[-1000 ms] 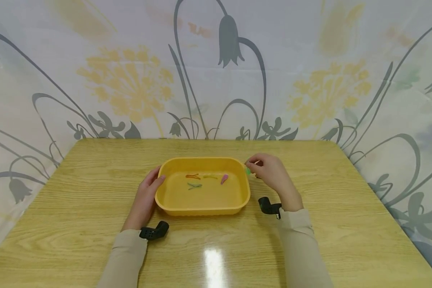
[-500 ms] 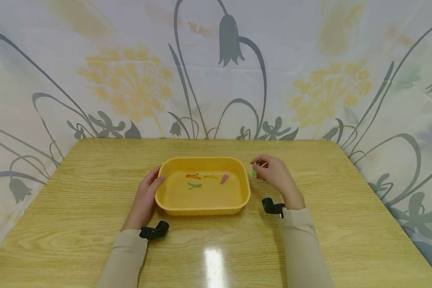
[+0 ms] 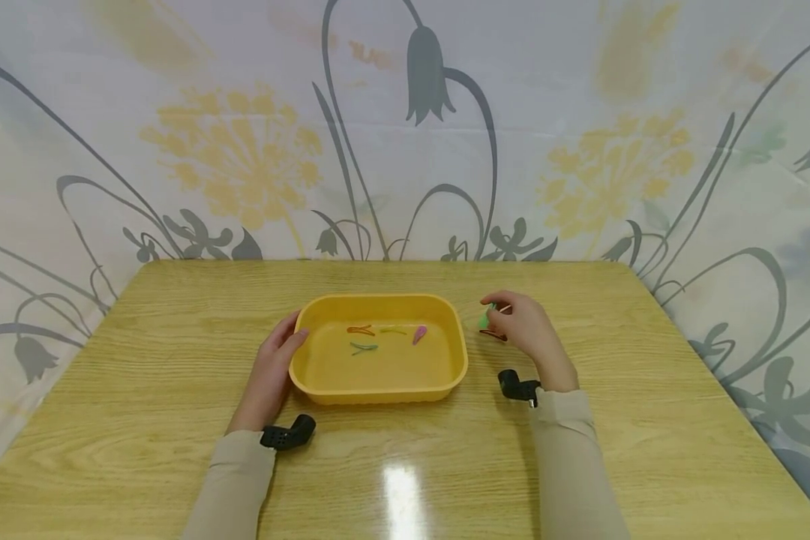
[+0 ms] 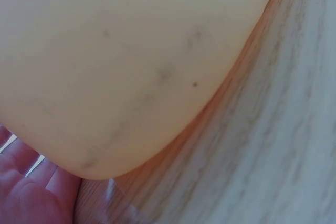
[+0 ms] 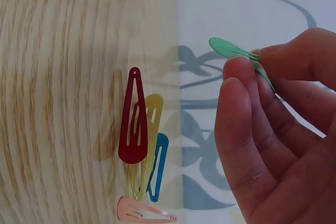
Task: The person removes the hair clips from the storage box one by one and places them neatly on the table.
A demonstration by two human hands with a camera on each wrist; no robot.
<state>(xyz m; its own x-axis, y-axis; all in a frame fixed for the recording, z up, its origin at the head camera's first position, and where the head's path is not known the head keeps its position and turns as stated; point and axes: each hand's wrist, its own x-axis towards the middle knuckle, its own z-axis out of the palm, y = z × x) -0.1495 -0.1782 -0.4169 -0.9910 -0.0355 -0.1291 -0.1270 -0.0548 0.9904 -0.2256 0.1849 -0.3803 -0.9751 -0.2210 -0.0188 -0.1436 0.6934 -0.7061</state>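
A yellow tray (image 3: 297,375) sits mid-table and holds several hair clips: orange (image 3: 361,330), yellow (image 3: 393,331), pink (image 3: 419,334) and teal (image 3: 364,347). My left hand (image 3: 289,339) rests flat against the tray's left rim; the tray wall (image 4: 131,66) fills the left wrist view, with the palm (image 4: 26,192) low on the left. My right hand (image 3: 498,315) is just right of the tray and pinches a green clip (image 5: 233,51) between thumb and fingers. Below it on the table lie a dark red clip (image 5: 132,124), a yellow clip (image 5: 152,111), a blue clip (image 5: 159,161) and a pink clip (image 5: 142,214).
The wooden table (image 3: 142,375) is backed on all sides by a floral curtain (image 3: 243,150). Black wrist camera mounts (image 3: 289,435) sit at both cuffs. A bright light glare (image 3: 401,491) lies near the front edge.
My right hand has drawn rightward, away from the tray's right rim, keeping the green clip pinched. The left hand and the tray have stayed put.
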